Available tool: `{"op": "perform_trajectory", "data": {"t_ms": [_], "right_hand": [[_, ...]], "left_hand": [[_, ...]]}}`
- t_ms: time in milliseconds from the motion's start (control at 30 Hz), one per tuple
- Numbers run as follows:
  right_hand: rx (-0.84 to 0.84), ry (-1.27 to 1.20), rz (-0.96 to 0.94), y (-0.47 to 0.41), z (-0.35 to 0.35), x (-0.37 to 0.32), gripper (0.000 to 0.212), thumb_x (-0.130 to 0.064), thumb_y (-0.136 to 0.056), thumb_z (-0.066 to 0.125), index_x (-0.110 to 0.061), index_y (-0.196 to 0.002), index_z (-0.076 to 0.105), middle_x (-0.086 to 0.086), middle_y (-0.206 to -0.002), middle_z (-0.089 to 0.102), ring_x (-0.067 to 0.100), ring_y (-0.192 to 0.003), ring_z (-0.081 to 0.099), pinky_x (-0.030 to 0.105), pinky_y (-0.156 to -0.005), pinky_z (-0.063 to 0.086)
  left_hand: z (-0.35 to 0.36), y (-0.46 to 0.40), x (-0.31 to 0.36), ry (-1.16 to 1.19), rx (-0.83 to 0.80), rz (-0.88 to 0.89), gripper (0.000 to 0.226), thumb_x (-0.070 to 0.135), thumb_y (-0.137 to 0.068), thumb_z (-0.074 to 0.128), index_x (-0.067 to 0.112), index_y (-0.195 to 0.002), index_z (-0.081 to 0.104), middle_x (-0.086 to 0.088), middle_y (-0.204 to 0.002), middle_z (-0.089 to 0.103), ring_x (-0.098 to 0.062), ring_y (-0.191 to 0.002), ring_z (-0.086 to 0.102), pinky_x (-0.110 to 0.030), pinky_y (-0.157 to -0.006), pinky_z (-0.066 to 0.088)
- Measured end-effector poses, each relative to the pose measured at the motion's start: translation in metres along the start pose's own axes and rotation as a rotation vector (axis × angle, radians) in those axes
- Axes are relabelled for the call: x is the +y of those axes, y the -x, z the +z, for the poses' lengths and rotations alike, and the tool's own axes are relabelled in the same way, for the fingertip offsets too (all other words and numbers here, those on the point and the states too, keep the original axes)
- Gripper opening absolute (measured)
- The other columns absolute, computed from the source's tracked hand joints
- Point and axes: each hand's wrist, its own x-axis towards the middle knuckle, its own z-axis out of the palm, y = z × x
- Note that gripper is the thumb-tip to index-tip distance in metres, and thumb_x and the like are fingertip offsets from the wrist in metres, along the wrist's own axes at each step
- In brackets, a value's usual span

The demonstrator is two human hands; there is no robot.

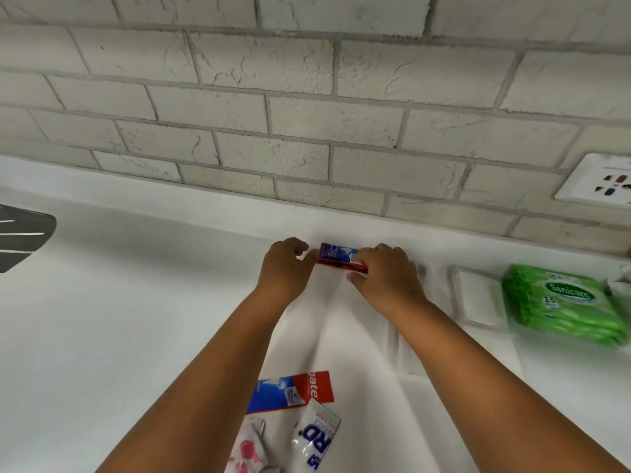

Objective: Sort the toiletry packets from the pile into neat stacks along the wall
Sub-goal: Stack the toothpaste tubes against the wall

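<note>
A small stack of red and blue toothpaste boxes (336, 256) lies on the white counter (136, 302) close to the brick wall. My left hand (285, 268) touches its left end with curled fingers and thumb. My right hand (384, 271) grips its right end, fingers curled over the top and thumb under the front edge. Near me lies the pile: a red and blue toothpaste box (290, 390), a white and blue sachet (316, 435) and a white packet with pink marks (247, 445).
A green wet-wipes pack (560, 305) and a white box (476, 295) sit by the wall to the right. A wall socket (601, 180) is above them. A dark grey object (20, 237) pokes in at the left edge.
</note>
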Motion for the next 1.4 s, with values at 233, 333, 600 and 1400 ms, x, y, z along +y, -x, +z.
{"op": "perform_trajectory", "data": {"t_ms": [233,333,600,1400], "right_hand": [[-0.206,-0.195,-0.133,0.056,0.001,-0.035,0.034,-0.035,-0.086,0.066,-0.026,-0.119,0.064,-0.002,-0.117,0.063,0.016,-0.105,0.057,0.032,-0.091,0.049],[-0.277,-0.181,-0.147,0.081,0.009,-0.047,0.032,-0.035,-0.085,0.067,-0.027,-0.117,0.065,-0.002,-0.115,0.062,0.016,-0.105,0.056,0.031,-0.089,0.049],[-0.313,-0.044,-0.177,0.124,0.031,-0.053,0.038,-0.037,-0.087,0.065,-0.025,-0.123,0.060,0.001,-0.122,0.053,0.016,-0.110,0.050,0.032,-0.091,0.050],[-0.333,-0.375,-0.002,0.123,0.034,-0.047,0.022,-0.027,-0.085,0.070,-0.022,-0.097,0.052,0.002,-0.109,0.064,0.015,-0.098,0.061,0.023,-0.068,0.050]], "left_hand": [[-0.044,0.071,-0.013,-0.087,-0.107,0.031,0.023,0.031,-0.093,0.059,0.016,-0.106,0.069,0.002,-0.109,0.068,-0.008,-0.089,0.058,-0.019,-0.076,0.042],[-0.056,0.100,-0.026,-0.157,-0.148,0.011,0.021,0.031,-0.092,0.060,0.018,-0.105,0.070,0.003,-0.109,0.069,-0.009,-0.090,0.058,-0.019,-0.076,0.041],[-0.072,0.153,-0.063,-0.393,-0.269,-0.064,0.038,0.037,-0.085,0.068,0.023,-0.120,0.063,0.002,-0.123,0.058,-0.014,-0.109,0.054,-0.027,-0.089,0.049],[-0.066,0.157,-0.081,-0.340,-0.206,0.027,0.037,0.032,-0.083,0.072,0.021,-0.115,0.058,0.001,-0.119,0.056,-0.010,-0.104,0.052,-0.017,-0.079,0.045]]}}
